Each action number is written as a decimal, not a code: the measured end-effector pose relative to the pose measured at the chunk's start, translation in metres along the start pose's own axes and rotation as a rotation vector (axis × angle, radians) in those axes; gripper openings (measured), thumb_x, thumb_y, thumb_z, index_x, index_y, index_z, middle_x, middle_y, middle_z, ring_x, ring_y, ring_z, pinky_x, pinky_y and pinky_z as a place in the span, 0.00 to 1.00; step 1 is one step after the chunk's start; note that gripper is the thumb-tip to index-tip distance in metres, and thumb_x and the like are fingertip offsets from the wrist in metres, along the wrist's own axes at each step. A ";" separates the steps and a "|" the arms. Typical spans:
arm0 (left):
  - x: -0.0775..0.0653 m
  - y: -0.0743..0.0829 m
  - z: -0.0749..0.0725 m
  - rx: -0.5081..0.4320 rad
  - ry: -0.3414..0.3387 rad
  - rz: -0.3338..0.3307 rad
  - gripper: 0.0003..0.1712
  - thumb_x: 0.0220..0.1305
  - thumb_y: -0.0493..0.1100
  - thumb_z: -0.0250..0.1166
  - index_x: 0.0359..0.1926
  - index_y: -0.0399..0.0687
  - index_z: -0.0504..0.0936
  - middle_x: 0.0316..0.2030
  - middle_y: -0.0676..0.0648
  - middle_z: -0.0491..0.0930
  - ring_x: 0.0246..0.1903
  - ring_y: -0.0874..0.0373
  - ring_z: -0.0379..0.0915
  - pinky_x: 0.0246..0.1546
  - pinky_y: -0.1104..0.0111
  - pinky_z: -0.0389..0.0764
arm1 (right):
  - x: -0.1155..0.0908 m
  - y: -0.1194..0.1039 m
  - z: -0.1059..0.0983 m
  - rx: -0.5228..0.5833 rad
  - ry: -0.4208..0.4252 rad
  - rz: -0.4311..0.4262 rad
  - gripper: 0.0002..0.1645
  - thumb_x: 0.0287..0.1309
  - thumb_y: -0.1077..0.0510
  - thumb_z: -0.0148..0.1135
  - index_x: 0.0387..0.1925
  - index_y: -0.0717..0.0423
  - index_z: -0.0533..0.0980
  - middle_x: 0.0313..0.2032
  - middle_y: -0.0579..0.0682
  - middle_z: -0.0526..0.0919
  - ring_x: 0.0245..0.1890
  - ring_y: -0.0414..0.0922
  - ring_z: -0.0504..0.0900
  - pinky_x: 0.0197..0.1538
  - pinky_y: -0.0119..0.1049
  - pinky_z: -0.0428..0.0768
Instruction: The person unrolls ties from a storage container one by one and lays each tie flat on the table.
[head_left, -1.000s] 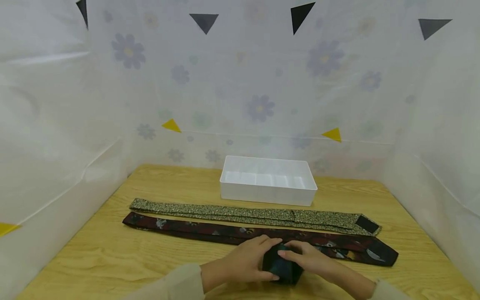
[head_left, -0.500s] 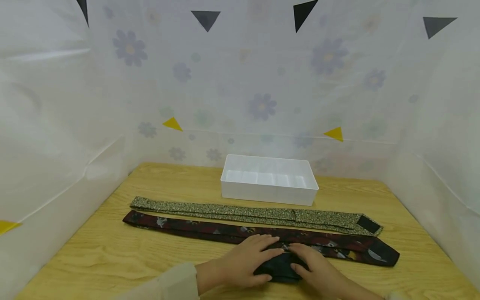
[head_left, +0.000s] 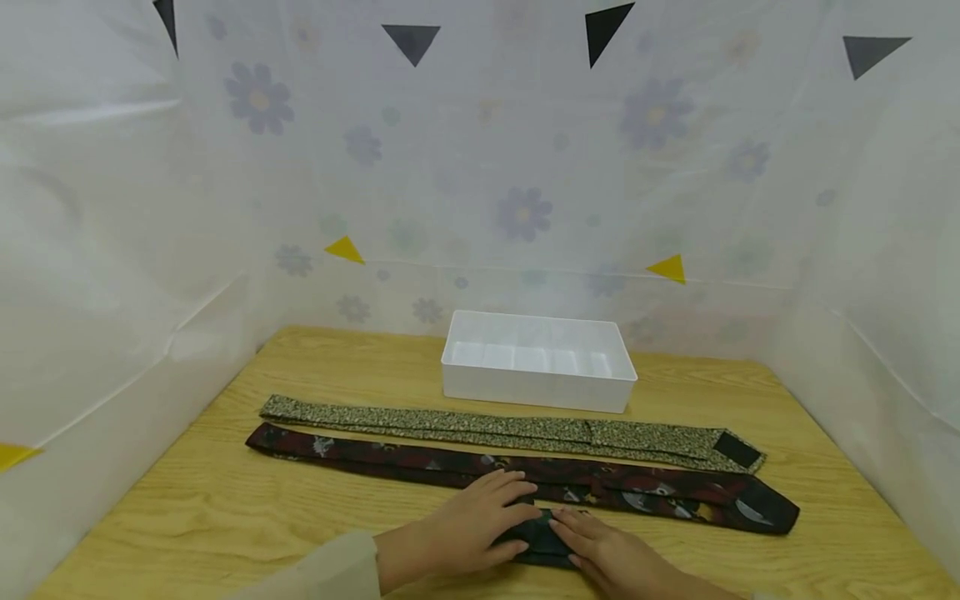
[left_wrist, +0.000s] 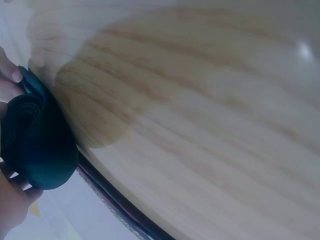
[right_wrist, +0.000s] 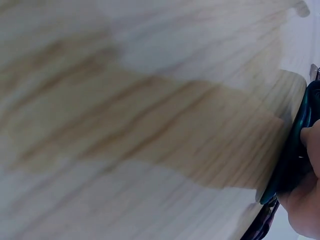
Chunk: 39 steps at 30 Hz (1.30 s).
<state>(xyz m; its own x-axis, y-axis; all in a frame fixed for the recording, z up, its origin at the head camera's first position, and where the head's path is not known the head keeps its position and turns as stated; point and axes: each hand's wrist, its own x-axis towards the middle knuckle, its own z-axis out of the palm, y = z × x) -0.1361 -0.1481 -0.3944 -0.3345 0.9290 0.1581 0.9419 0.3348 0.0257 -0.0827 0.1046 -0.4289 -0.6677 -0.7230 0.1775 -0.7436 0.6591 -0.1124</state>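
Observation:
A dark green necktie lies at the near part of the table between my two hands, partly covered by them. My left hand holds its rolled part, with thumb on the near side and fingers on the far side. Spiral layers of the roll show in the left wrist view. My right hand rests on the flatter part with its fingers fairly straight. Just beyond lies a dark red patterned necktie, lengthwise across the table. Behind that stretches a speckled green-beige necktie.
A white divided box stands at the back of the wooden table. Pale plastic sheeting with flowers encloses the back and sides.
The green necktie has gone from a taller bundle to a lower, flatter shape. Both hands have shifted slightly left, and my right hand has lowered onto it. The other neckties stay put.

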 end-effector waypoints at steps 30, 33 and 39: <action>-0.033 -0.013 0.002 0.060 0.188 0.046 0.20 0.66 0.54 0.55 0.55 0.53 0.75 0.56 0.44 0.71 0.57 0.54 0.69 0.58 0.59 0.73 | -0.001 0.001 0.007 -0.061 0.033 -0.053 0.28 0.68 0.49 0.46 0.64 0.59 0.65 0.61 0.61 0.71 0.59 0.53 0.73 0.48 0.40 0.81; -0.036 -0.014 0.000 0.036 0.194 0.025 0.18 0.67 0.54 0.54 0.50 0.52 0.77 0.55 0.44 0.71 0.56 0.54 0.69 0.57 0.59 0.73 | -0.001 0.001 0.007 -0.063 0.033 -0.053 0.28 0.67 0.49 0.46 0.63 0.60 0.66 0.61 0.61 0.71 0.58 0.53 0.73 0.48 0.39 0.81; -0.042 -0.016 -0.003 0.025 0.192 -0.010 0.16 0.65 0.51 0.56 0.50 0.48 0.76 0.53 0.45 0.73 0.54 0.55 0.71 0.55 0.61 0.75 | -0.001 0.001 0.007 -0.063 0.040 -0.065 0.28 0.67 0.50 0.47 0.63 0.60 0.66 0.60 0.61 0.72 0.58 0.52 0.74 0.47 0.39 0.81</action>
<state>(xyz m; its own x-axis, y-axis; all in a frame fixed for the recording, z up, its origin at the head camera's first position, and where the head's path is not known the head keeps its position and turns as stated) -0.1364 -0.1931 -0.3982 -0.3301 0.8792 0.3435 0.9367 0.3501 0.0038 -0.0830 0.1050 -0.4361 -0.6154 -0.7564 0.2216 -0.7805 0.6239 -0.0381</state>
